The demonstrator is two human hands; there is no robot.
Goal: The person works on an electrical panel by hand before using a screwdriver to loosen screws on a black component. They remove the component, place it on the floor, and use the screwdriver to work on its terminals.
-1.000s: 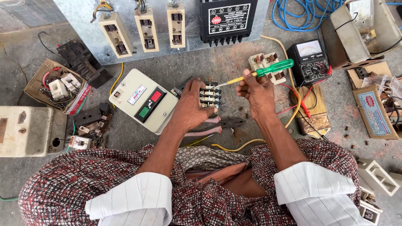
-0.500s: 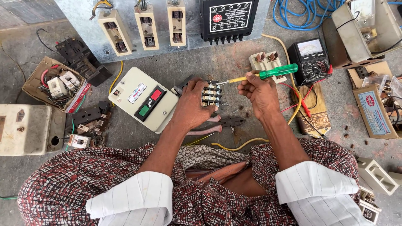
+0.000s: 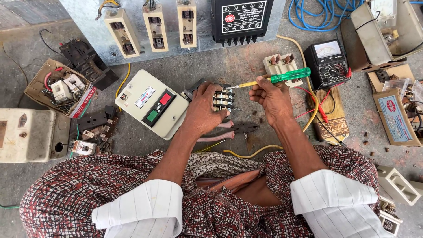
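A grey concrete floor (image 3: 246, 66), scattered with electrical parts, lies under the seated person, whose patterned cloth fills the near edge, with pink-handled pliers (image 3: 229, 130) and a loose yellow wire (image 3: 251, 154) just beyond it. The left hand (image 3: 202, 110) is clasped around a small black terminal block (image 3: 222, 99), fingers curled over its side, while the right hand (image 3: 273, 97) pinches a green-handled screwdriver (image 3: 282, 78) whose yellow shaft tip meets the block's top. Beside the left hand sits a cream starter box (image 3: 152, 103) with red and green buttons; farther off are a black multimeter (image 3: 328, 61), a grey metal panel (image 3: 150, 26) with cream fuse holders, and coiled blue cable (image 3: 317, 13)
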